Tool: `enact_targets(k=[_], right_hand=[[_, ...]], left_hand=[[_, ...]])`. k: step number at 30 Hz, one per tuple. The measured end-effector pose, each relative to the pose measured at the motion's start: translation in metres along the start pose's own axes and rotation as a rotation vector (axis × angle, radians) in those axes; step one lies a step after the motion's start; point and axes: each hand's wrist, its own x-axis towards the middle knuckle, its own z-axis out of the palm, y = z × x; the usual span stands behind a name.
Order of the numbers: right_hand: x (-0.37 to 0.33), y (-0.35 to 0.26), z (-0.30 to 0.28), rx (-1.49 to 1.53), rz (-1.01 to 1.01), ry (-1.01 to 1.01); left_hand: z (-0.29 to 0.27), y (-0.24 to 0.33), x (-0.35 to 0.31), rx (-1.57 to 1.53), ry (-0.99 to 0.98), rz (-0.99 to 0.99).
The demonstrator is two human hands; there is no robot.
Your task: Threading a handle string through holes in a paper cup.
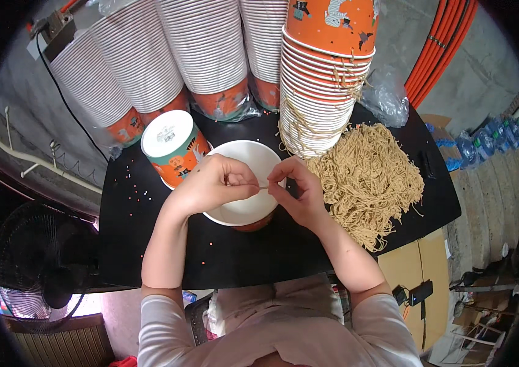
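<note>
An orange paper bucket with a white inside (233, 211) stands upright on the black table in front of me. Above its opening, my left hand (218, 183) and my right hand (298, 191) come close together, both pinching a thin piece of string (263, 187). A short stretch of it shows between the fingertips; the rest is hidden by my fingers. Beside my right hand lies a big tangled heap of tan strings (372, 177). Left of the bucket, an upside-down orange and green bucket (177, 150) sits with its white base up.
A tall stack of nested buckets (317, 104), draped with tan strings, rises behind the heap. More bagged bucket stacks (204, 55) line the back. Small beads dot the black table (167, 244). A black fan (48, 269) stands left; a cardboard box (424, 263) sits lower right.
</note>
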Motion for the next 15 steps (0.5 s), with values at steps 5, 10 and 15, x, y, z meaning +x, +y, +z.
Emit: enact_targets(k=[5, 10, 15], right_hand=[[0.002, -0.002, 0.003, 0.011, -0.028, 0.029], [0.000, 0.003, -0.002, 0.009, -0.037, -0.038], [0.002, -0.002, 0.000, 0.033, -0.027, -0.026]], left_hand=[[-0.002, -0.003, 0.000, 0.022, -0.034, 0.012], [-0.001, 0.014, -0.001, 0.003, -0.084, -0.069], [0.003, -0.002, 0.002, -0.072, -0.023, -0.019]])
